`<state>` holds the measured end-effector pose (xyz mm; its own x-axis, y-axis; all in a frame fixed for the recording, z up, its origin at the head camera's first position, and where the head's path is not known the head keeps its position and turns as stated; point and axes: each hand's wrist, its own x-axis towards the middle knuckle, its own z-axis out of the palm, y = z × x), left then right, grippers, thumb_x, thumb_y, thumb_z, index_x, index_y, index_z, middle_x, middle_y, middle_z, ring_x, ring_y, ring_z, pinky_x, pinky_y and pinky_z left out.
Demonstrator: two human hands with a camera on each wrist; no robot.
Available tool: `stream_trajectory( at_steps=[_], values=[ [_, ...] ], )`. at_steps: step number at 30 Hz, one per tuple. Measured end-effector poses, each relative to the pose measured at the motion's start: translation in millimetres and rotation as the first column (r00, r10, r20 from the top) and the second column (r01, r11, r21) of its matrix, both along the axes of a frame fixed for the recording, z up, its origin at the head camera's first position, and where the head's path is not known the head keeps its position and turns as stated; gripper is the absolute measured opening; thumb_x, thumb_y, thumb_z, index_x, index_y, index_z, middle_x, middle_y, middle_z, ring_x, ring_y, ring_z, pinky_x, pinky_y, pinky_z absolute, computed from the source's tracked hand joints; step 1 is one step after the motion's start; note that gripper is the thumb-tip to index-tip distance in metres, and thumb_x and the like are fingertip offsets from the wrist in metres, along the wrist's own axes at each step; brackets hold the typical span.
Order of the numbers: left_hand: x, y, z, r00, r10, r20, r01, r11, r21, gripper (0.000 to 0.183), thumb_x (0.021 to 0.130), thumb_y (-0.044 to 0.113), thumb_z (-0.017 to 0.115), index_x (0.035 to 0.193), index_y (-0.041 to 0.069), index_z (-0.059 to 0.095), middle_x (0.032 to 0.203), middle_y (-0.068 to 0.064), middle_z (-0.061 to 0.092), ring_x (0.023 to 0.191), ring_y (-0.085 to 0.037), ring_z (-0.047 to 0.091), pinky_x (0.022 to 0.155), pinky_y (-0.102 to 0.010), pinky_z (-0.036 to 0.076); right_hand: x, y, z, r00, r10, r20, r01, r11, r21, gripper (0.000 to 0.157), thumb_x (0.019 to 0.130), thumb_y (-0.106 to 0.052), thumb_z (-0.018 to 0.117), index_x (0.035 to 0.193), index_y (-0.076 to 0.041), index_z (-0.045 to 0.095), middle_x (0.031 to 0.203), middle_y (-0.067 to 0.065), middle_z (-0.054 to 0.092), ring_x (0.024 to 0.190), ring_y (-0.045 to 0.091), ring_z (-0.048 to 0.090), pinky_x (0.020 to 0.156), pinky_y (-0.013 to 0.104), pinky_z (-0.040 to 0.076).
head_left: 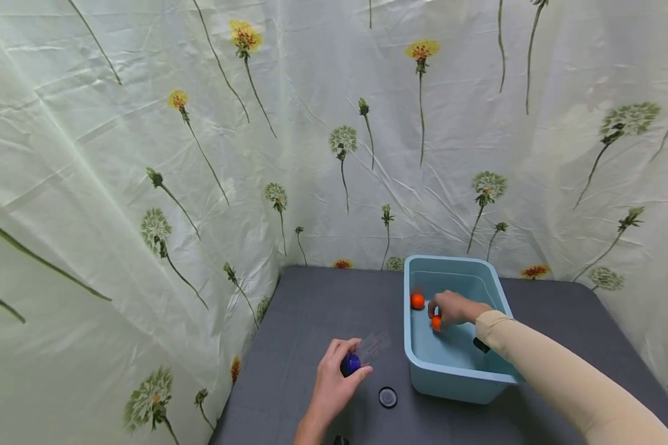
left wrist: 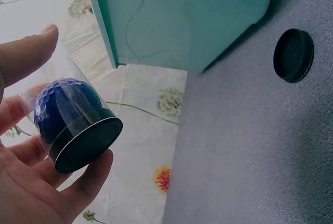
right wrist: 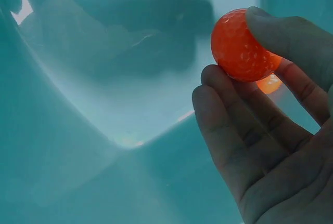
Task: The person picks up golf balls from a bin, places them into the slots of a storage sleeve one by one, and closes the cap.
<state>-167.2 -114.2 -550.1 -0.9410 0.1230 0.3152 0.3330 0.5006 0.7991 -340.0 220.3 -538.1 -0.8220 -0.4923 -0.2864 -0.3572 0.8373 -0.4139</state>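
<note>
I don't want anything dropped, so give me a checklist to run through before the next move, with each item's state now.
1. Left hand grips the clear container: ok.
2. Blue ball sits inside it, beside the dark end cap: ok.
3. Right hand pinches the orange ball, inside the blue bin: ok.
4. Container's far end is open: cannot tell; no dark cap shows there, but its edge is faint.
5. Loose dark cap is fitted to the container: not ok; it lies on the table.
6. Second orange ball is in the bin, not held: ok.
</note>
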Motion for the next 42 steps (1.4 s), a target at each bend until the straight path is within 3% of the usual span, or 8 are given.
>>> stream_trajectory(
  at_steps=[8,17,28,42],
  values=[
    [2.1,0.9,2.7,1.0,-0.003,-0.01,0.003,1.0,-0.005,0.051,0.082,0.029,0.086,0.128,0.025,0.065,0.111,0.001,0.059,0.097,-0.011,0.057,0.083,-0.034,0.051,10.6,-1.3,20.3,1.0,0.025,-0.017,-0.026,0.999,-0.02,0.028,0.074,0.007,0.081,0.097,-0.007,0.074,0.082,0.005,0.063,0.069,0.019,0.053,0.063,0.034,0.047],
    [3.9,2.8,3.3,1.0,-0.006,-0.019,0.005,1.0,-0.02,0.051,0.082,0.028,0.086,0.129,0.026,0.065,0.114,0.001,0.059,0.099,-0.01,0.057,0.086,-0.035,0.051,21.7,1.8,34.8,1.0,0.008,-0.002,-0.008,0.995,-0.096,0.029,0.074,0.006,0.08,0.093,-0.014,0.072,0.078,0.002,0.063,0.067,0.017,0.053,0.061,0.032,0.048],
    [5.5,3.1,5.5,0.999,-0.02,-0.027,0.02,1.0,-0.024,0.052,0.081,0.027,0.086,0.129,0.024,0.065,0.118,-0.002,0.062,0.103,-0.011,0.059,0.088,-0.037,0.051,40.8,-2.0,61.1,1.0,0.012,-0.028,-0.018,0.976,-0.217,0.032,0.075,0.004,0.08,0.099,-0.016,0.072,0.088,0.001,0.066,0.078,0.021,0.056,0.064,0.033,0.05],
    [6.3,6.7,6.2,0.999,-0.025,-0.029,0.024,0.999,-0.025,0.052,0.082,0.025,0.086,0.129,0.024,0.065,0.114,0.002,0.065,0.101,-0.01,0.06,0.086,-0.036,0.052,68.3,-5.5,82.5,0.997,-0.062,-0.051,0.04,0.937,-0.348,0.031,0.08,-0.005,0.08,0.11,-0.011,0.073,0.101,0.004,0.069,0.087,0.026,0.063,0.069,0.033,0.054]
  ],
)
